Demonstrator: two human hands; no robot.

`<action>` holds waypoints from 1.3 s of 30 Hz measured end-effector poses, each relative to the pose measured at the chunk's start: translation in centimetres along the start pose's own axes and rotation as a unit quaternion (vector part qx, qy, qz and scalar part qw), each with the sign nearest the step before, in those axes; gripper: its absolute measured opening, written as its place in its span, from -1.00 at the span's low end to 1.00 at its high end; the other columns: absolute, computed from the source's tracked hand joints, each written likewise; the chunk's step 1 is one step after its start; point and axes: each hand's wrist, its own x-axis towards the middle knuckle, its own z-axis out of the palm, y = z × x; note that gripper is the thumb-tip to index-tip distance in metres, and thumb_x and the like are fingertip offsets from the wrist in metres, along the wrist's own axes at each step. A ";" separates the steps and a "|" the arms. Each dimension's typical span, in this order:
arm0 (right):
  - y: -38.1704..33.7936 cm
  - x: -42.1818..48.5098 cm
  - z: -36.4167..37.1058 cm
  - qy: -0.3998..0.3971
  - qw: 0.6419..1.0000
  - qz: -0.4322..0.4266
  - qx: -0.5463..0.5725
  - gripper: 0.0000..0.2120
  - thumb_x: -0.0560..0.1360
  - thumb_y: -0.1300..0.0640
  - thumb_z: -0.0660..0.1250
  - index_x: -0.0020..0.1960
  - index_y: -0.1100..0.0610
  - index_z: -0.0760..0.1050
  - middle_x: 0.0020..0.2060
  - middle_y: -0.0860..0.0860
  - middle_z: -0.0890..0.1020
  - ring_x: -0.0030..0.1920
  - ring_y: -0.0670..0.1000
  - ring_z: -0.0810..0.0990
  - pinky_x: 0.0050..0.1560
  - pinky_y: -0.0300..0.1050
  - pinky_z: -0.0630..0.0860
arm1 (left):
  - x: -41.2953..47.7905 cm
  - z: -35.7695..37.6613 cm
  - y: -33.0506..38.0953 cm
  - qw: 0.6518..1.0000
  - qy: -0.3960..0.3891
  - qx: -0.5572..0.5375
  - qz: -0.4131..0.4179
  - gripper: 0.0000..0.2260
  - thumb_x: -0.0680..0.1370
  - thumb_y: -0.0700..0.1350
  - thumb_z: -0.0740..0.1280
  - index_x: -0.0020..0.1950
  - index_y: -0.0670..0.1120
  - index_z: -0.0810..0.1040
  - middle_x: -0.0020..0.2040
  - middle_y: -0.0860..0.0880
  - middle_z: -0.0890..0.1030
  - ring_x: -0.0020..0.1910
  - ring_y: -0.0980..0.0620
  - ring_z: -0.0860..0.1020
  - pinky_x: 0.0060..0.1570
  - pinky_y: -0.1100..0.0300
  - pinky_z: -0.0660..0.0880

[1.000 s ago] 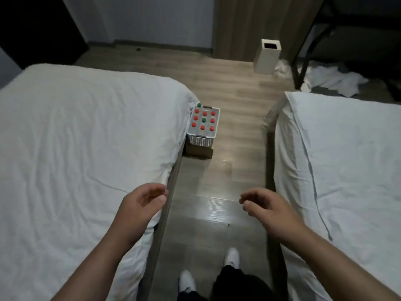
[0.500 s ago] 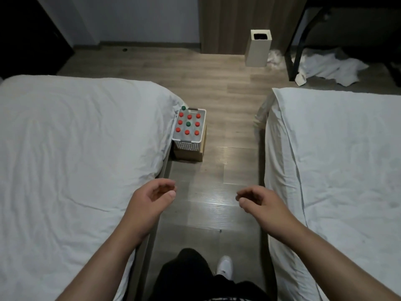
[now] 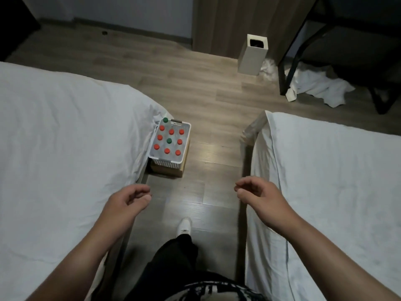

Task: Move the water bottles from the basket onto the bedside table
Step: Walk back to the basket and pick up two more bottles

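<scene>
A white mesh basket (image 3: 167, 163) stands on a low wooden box on the floor, against the foot of the left bed. It holds several upright water bottles (image 3: 168, 141), most with red caps and two with green caps. My left hand (image 3: 128, 203) hangs above the aisle, nearer to me than the basket, its fingers loosely curled and holding nothing. My right hand (image 3: 258, 195) hovers beside the right bed at the same depth, also loosely curled and without anything in it. No bedside table is in view.
White beds flank a narrow wooden-floor aisle: left bed (image 3: 65, 153), right bed (image 3: 329, 181). A tall white bin (image 3: 252, 54) stands at the far wall, crumpled white cloth (image 3: 314, 88) lies under a black-legged desk. My leg and white shoe (image 3: 184, 228) are below.
I have walked forward down the aisle, so the basket is closer. Both hands stay raised and loosely curled, holding nothing.
</scene>
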 end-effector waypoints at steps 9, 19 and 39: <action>-0.1 8.3 -6.8 0.089 0.990 0.041 0.099 -0.84 0.45 0.30 0.39 -0.07 0.06 0.62 -0.12 0.09 0.70 -0.01 0.09 0.65 0.14 0.08 0.54 | 15.8 8.2 12.4 0.992 -0.110 0.034 0.057 -0.84 0.47 -0.23 0.42 -0.02 0.00 0.62 0.06 -0.17 0.67 0.14 -0.10 0.62 0.25 -0.13 0.50; 2.5 21.0 -17.6 0.044 0.994 0.047 0.090 -0.80 0.47 0.35 0.35 -0.10 0.07 0.61 -0.14 0.25 0.64 -0.01 0.28 0.60 0.09 0.12 0.54 | 26.1 20.3 21.6 0.987 -0.083 0.092 0.101 -0.79 0.53 -0.29 0.33 0.14 -0.18 0.60 0.04 -0.17 0.66 0.04 -0.01 0.63 -0.08 0.42 0.52; -11.9 48.1 -24.5 -0.138 0.982 -0.120 -0.036 -0.82 0.36 0.12 0.41 -0.14 -0.15 0.61 -0.15 0.04 0.71 -0.08 0.11 0.66 0.08 0.21 0.56 | 33.8 20.7 24.7 0.988 0.148 -0.013 -0.031 -0.83 0.26 0.03 0.44 -0.17 0.11 0.68 -0.16 0.12 0.71 -0.10 -0.15 0.64 -0.09 -0.10 0.59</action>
